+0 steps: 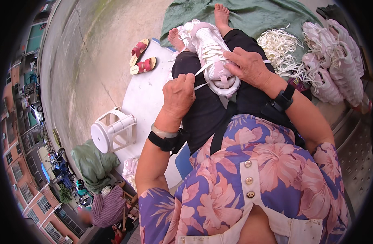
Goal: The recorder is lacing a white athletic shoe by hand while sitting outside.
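A white and pale pink sneaker (211,53) lies across my lap, its heel toward me, with white lace crossing its upper in rows. My left hand (178,95) is closed at the sneaker's left, pinching a white shoelace (204,70) that stretches taut to the shoe. Against the sneaker's right side, my right hand (248,68) is closed, thumb and fingers gripping near the eyelets. A short stretch of white lace shows beyond that hand; whether its fingers also hold lace is hidden. Part of another pale shoe (187,35) shows behind the sneaker's left side.
Loose white shoelaces (279,48) lie heaped on a green cloth (251,15) at the right. Beyond them is a pile of pink-white sneakers (330,61). At left are red sandals (144,66) and a white plastic stool (107,132). A person in a striped shirt (109,206) is at lower left.
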{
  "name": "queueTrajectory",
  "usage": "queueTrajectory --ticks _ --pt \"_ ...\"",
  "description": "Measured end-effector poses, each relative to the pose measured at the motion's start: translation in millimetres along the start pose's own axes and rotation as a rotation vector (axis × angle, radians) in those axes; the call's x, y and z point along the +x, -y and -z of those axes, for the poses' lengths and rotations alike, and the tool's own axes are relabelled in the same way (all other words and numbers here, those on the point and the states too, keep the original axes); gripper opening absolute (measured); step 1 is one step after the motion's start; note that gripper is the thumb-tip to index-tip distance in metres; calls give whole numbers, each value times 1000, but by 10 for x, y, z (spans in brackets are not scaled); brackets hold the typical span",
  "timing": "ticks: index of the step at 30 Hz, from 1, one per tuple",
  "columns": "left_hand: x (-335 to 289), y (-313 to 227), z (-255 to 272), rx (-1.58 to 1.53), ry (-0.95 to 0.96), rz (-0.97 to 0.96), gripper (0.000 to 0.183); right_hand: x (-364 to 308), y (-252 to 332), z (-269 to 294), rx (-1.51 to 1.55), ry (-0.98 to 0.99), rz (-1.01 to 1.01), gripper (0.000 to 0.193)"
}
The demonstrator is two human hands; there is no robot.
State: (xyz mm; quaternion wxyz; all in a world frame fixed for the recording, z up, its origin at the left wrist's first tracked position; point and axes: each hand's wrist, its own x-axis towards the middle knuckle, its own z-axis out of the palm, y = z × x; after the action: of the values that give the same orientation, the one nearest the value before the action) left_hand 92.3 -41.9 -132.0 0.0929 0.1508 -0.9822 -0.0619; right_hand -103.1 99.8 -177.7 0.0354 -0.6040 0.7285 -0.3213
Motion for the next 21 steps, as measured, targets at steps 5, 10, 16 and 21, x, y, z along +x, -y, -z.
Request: queueTrajectory --ticks 5,10,16,21 --pt "-47 94 99 37 14 -33 7 -11 -79 -64 32 -48 -3 30" --pt "-155 99 80 44 36 -24 8 -5 -81 -86 29 -38 -12 29" --pt "-286 196 105 114 52 52 10 -47 -30 105 178 -22 -69 24" --pt "-509 568 304 228 -46 164 9 -243 -174 495 23 65 61 15"
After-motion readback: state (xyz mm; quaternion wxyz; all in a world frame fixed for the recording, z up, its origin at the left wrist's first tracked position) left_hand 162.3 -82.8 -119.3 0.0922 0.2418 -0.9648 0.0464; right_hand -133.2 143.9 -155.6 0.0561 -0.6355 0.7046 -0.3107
